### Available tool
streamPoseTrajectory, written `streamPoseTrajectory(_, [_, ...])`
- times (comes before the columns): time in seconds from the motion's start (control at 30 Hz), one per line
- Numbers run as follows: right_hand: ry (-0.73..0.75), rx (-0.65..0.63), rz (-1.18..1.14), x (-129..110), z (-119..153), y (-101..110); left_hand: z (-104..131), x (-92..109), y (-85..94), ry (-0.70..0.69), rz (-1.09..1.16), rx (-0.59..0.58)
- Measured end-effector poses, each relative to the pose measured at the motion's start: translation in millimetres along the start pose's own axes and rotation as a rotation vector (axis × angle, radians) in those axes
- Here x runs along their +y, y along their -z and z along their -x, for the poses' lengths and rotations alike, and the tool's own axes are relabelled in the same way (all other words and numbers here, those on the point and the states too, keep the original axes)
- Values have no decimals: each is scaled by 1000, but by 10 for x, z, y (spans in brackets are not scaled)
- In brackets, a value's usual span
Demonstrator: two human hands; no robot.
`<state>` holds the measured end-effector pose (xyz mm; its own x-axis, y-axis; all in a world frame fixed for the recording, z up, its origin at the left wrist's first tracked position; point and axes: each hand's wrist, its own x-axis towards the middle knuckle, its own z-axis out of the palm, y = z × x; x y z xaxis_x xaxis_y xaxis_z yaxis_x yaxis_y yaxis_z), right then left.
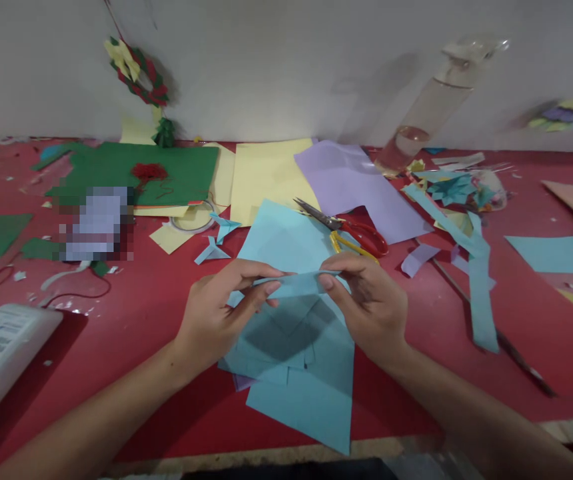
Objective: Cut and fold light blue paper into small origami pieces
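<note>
A small folded light blue paper [299, 285] is held level between both hands, above the middle of the table. My left hand [229, 293] pinches its left end between thumb and fingers. At the right end, my right hand [369, 303] is closed on it with thumb and forefinger. Beneath them lie several small blue paper squares [266, 357] on a larger blue sheet [316, 400]. Scissors with red handles [366, 237] rest open just beyond my right hand, with a yellow-handled tool partly behind that hand.
Two folded blue pieces [211, 250], a tape roll [194, 217] and green sheets [181, 173] lie at the left. A bottle [424, 120] stands at the back right. Blue strips [481, 300] and a thin stick [526, 367] lie right. A white box [6, 353] sits front left.
</note>
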<state>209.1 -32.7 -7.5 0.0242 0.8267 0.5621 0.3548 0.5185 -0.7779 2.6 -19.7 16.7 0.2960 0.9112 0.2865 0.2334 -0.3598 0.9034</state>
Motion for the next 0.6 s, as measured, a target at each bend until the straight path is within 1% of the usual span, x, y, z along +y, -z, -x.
streamPoseTrajectory(0.1, [4, 2, -20, -4, -8, -1, -1, -7, -2, -3, 3, -1])
streamPoseTrajectory(0.3, [0, -7, -49, -17, -20, 1, -4, -6, 19, -72, -81, 5])
streamPoseTrajectory(0.37, [-1, -13, -64, -14, -19, 1, -9, 0, 20, -70, -87, -2])
streamPoseTrajectory(0.5, [-8, -24, -51, -1, -13, 6, -16, 4, 11, -51, -30, 2])
streamPoseTrajectory(0.6, [-24, -66, -4, -10, -17, 13, -20, 3, 2, -13, 25, -13])
